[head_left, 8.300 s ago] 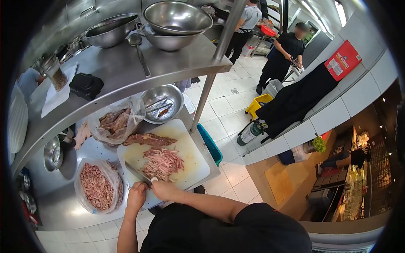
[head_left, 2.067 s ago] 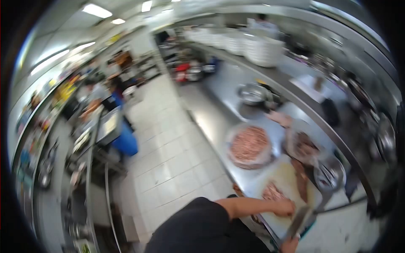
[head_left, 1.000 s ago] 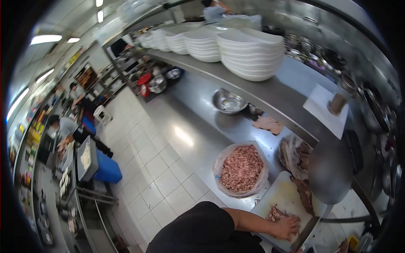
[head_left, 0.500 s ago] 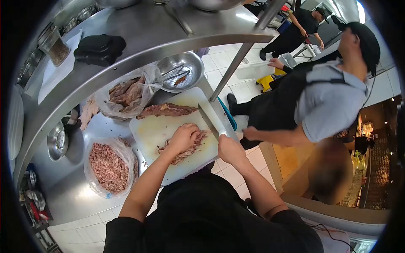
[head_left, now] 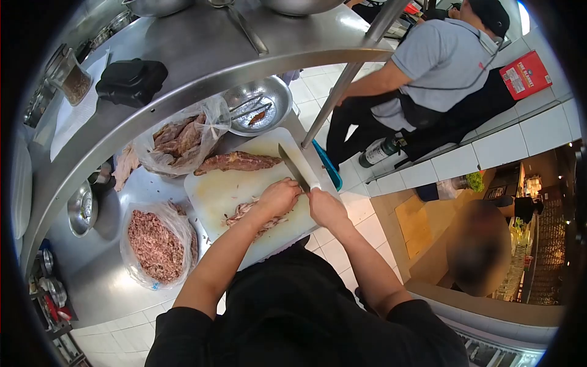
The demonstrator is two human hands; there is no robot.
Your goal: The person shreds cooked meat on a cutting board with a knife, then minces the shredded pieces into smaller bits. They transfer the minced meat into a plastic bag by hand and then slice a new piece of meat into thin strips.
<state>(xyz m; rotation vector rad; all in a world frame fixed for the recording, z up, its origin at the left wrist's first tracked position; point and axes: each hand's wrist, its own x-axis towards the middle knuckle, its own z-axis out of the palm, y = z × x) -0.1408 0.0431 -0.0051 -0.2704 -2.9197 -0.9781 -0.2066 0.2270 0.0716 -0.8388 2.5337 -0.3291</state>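
Observation:
A white cutting board (head_left: 214, 192) lies in front of me. My right hand (head_left: 327, 209) is wrapped round the white handle of a knife (head_left: 295, 167), whose blade points away over the board's right part. Close to the blade, my left hand (head_left: 280, 197) rests over cut meat (head_left: 241, 212) with its fingers bent together; what lies under them is hidden. A long piece of meat (head_left: 238, 161) lies along the board's far side. Left of the board sits a plastic bag of chopped meat (head_left: 155, 246), and beyond it a bag of larger meat pieces (head_left: 181, 139).
A metal bowl (head_left: 257, 105) with tongs stands behind the board. A steel shelf (head_left: 202, 37) arches over the counter, carrying a black container (head_left: 131, 81) and a jar (head_left: 74, 82). Its post (head_left: 333, 101) rises at the right. A co-worker (head_left: 449, 61) stands beyond.
My left hand has moved right, nearer the knife handle, uncovering some cut meat. The knife has shifted slightly left. The co-worker has moved farther away and turned.

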